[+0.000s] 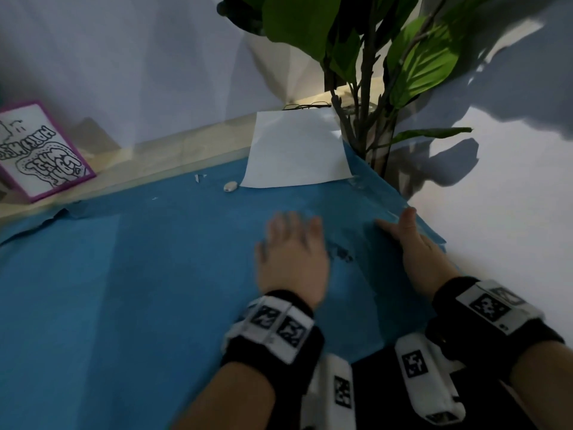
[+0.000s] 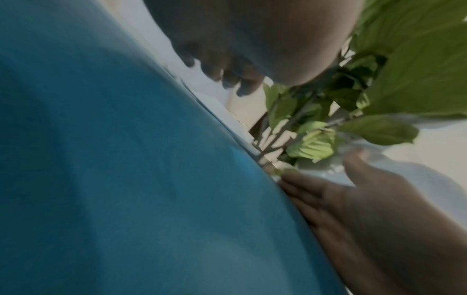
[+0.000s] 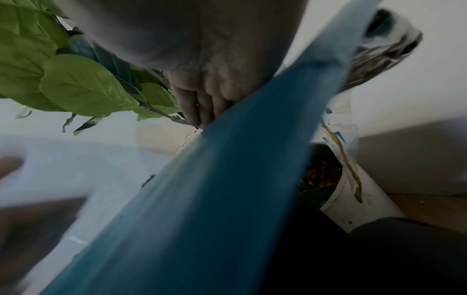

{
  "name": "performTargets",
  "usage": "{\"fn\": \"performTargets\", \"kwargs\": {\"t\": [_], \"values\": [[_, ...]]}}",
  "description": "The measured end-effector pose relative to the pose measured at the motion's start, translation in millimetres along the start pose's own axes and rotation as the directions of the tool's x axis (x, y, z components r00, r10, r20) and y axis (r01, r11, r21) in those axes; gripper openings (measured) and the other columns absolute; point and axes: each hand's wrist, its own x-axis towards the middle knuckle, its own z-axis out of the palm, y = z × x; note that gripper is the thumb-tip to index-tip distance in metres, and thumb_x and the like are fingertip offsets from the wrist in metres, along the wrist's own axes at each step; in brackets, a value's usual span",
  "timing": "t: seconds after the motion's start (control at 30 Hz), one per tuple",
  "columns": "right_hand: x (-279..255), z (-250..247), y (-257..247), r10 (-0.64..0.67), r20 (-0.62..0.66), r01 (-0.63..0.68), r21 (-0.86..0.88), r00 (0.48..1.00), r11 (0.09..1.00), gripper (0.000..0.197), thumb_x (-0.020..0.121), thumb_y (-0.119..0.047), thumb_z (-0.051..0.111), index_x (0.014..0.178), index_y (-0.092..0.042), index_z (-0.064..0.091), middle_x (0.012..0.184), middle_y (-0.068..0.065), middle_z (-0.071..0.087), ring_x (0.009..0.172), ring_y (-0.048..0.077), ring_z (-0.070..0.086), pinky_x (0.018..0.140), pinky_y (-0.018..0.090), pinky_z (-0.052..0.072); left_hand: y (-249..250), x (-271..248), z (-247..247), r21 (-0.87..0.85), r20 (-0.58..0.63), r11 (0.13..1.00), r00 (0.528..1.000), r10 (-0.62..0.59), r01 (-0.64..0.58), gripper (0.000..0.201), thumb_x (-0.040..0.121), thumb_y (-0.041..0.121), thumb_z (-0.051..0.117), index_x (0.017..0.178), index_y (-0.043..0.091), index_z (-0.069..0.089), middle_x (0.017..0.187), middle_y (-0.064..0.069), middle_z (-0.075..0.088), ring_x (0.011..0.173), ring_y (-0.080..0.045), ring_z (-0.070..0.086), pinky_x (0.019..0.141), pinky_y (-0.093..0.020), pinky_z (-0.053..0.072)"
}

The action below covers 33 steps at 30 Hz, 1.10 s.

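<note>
A large blue sheet [image 1: 139, 274] covers the table top. My left hand [image 1: 291, 246] lies flat on it right of the middle, fingers spread and blurred. In the left wrist view this left hand [image 2: 240, 49] shows straight fingers just over the blue sheet [image 2: 101, 159]. My right hand [image 1: 414, 243] rests at the sheet's right edge, thumb raised. From the left wrist the right hand [image 2: 353, 203] shows straight fingers lying along that edge. In the right wrist view the right hand [image 3: 202, 79] presses its fingers against the overhanging blue sheet [image 3: 202, 199].
A white paper [image 1: 294, 150] lies at the far edge, a small white lump [image 1: 230, 186] beside it. A purple-bordered card [image 1: 40, 150] leans at the back left. A leafy plant [image 1: 366, 72] in a white pot [image 3: 353, 209] stands off the table's right corner. Glasses [image 1: 307, 105] lie behind the paper.
</note>
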Motion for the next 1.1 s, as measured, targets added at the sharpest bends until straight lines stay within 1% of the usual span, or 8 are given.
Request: {"fn": "performTargets", "kwargs": {"t": [0.13, 0.4, 0.5, 0.6, 0.8, 0.9, 1.0, 1.1], "values": [[-4, 1, -2, -0.016, -0.003, 0.016, -0.051, 1.0, 0.999, 0.083, 0.075, -0.069, -0.002, 0.132, -0.038, 0.05, 0.149, -0.002, 0.036, 0.137, 0.018, 0.03, 0.11, 0.027, 0.014, -23, -7, -5, 0.073, 0.069, 0.918, 0.917, -0.394, 0.389, 0.066, 0.098, 0.051, 0.007, 0.153, 0.016, 0.002, 0.16, -0.01, -0.009, 0.146, -0.024, -0.014, 0.117, -0.044, -0.007], [3, -1, 2, 0.032, -0.005, -0.032, 0.038, 0.999, 0.999, 0.086, 0.065, -0.082, 0.004, 0.117, -0.044, 0.059, 0.143, 0.001, 0.046, 0.13, 0.022, 0.041, 0.116, 0.039, 0.022, 41, -7, 32, -0.103, 0.106, 0.973, 0.97, 0.218, -0.207, 0.085, 0.085, 0.057, -0.013, 0.152, 0.01, 0.011, 0.16, -0.013, 0.0, 0.147, -0.025, 0.0, 0.119, -0.036, 0.004], [1, -2, 0, 0.012, 0.021, -0.011, -0.048, 1.0, 0.999, 0.085, 0.07, -0.075, -0.001, 0.128, -0.042, 0.053, 0.145, -0.003, 0.041, 0.133, 0.02, 0.037, 0.114, 0.032, 0.018, -2, -7, 16, -0.06, -0.104, 0.997, 0.993, -0.057, 0.051, 0.086, 0.087, 0.062, 0.0, 0.15, 0.004, 0.016, 0.157, -0.019, 0.009, 0.146, -0.032, 0.006, 0.118, -0.043, 0.01], [-2, -3, -2, 0.002, 0.036, 0.001, -0.072, 0.999, 0.997, 0.089, 0.065, -0.074, 0.0, 0.131, -0.041, 0.051, 0.148, -0.003, 0.038, 0.134, 0.02, 0.035, 0.114, 0.032, 0.018, -26, -23, -2, 0.053, 0.025, 0.946, 0.946, -0.322, 0.32, 0.067, 0.097, 0.05, 0.008, 0.153, 0.015, -0.002, 0.159, -0.011, -0.01, 0.146, -0.024, -0.014, 0.118, -0.045, -0.003], [-2, -7, -1, -0.031, 0.054, 0.036, -0.088, 0.998, 0.995, 0.089, 0.066, -0.075, 0.005, 0.132, -0.038, 0.051, 0.146, -0.004, 0.04, 0.134, 0.017, 0.037, 0.115, 0.03, 0.02, 15, -10, 29, 0.165, 0.17, 0.986, 0.983, -0.066, 0.038, 0.071, 0.096, 0.055, -0.002, 0.152, 0.014, -0.006, 0.159, -0.011, -0.012, 0.146, -0.022, -0.014, 0.117, -0.041, -0.008], [-7, -21, 9, -0.07, 0.068, 0.078, -0.123, 0.995, 0.989, 0.087, 0.069, -0.073, 0.01, 0.136, -0.032, 0.048, 0.146, -0.006, 0.041, 0.134, 0.011, 0.035, 0.116, 0.03, 0.019, 26, -7, 24, -0.083, 0.272, 0.981, 0.943, 0.192, -0.176, 0.074, 0.093, 0.05, -0.01, 0.153, 0.012, 0.011, 0.16, -0.008, 0.009, 0.147, -0.019, 0.007, 0.118, -0.032, 0.005], [-22, -36, 28, -0.074, 0.114, 0.096, -0.206, 0.991, 0.974, 0.079, 0.074, -0.063, 0.017, 0.142, -0.029, 0.038, 0.143, -0.019, 0.032, 0.125, -0.006, 0.023, 0.106, 0.011, 0.009, 12, 5, 5, -0.325, 0.065, 0.938, 0.987, 0.15, -0.121, 0.053, 0.103, 0.037, 0.019, 0.145, 0.009, 0.036, 0.151, -0.009, 0.035, 0.139, -0.021, 0.03, 0.114, -0.032, 0.021], [-29, -34, 45, -0.096, 0.14, 0.136, -0.311, 0.985, 0.941, 0.077, 0.075, -0.059, 0.024, 0.146, -0.031, 0.028, 0.142, -0.026, 0.023, 0.126, -0.01, 0.016, 0.101, 0.005, 0.003, 2, 26, 3, -0.088, 0.108, 0.996, 0.994, 0.007, 0.003, 0.058, 0.101, 0.04, 0.015, 0.151, 0.01, 0.021, 0.159, -0.009, 0.012, 0.146, -0.025, 0.006, 0.117, -0.048, 0.004]]}}
